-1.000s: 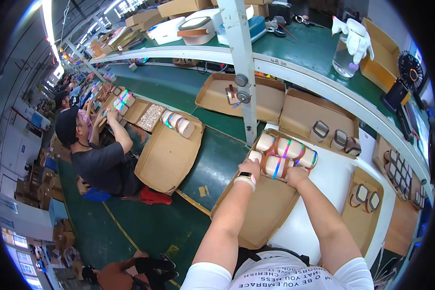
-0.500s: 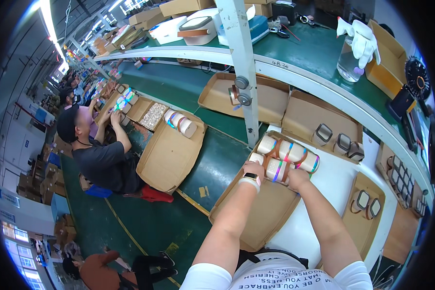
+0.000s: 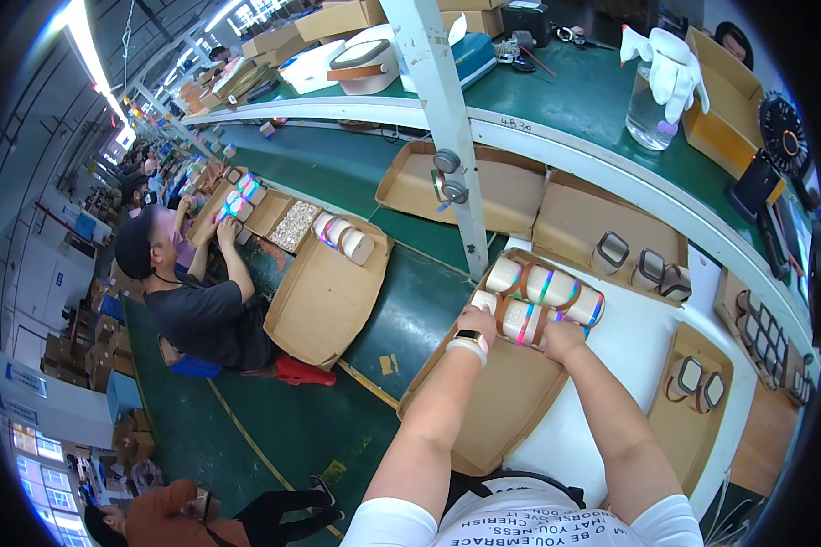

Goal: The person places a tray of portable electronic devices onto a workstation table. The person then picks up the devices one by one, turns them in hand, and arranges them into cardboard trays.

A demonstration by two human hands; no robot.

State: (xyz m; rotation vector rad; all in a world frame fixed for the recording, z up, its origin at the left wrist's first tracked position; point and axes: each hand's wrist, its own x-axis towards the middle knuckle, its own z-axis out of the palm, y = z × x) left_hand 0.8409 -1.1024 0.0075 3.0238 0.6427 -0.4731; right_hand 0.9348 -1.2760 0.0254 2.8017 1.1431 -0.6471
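Two rows of cream, rounded-box units with brown straps and glowing coloured bands lie at the far end of a shallow cardboard tray (image 3: 483,410) in front of me. The far row (image 3: 540,284) lies untouched. At the left end of the near row (image 3: 523,321), my left hand (image 3: 477,321), with a watch at its wrist, is closed on a cream unit. My right hand (image 3: 563,338) is closed round the right end of that row, by a brown strap. My hands partly hide the end units and the fingertips.
Another tray (image 3: 324,310) stands at left, beside a seated co-worker (image 3: 205,301) handling glowing units. A metal post (image 3: 447,137) rises just beyond my tray. Trays with dark-topped units stand behind (image 3: 602,214) and right (image 3: 675,428). A gloved bottle (image 3: 652,109) stands on the upper shelf.
Some glowing bands have changed colour. My hands stay at the near row's ends, almost unmoved. A person in brown at the lower left has shifted, and a head has appeared at upper right.
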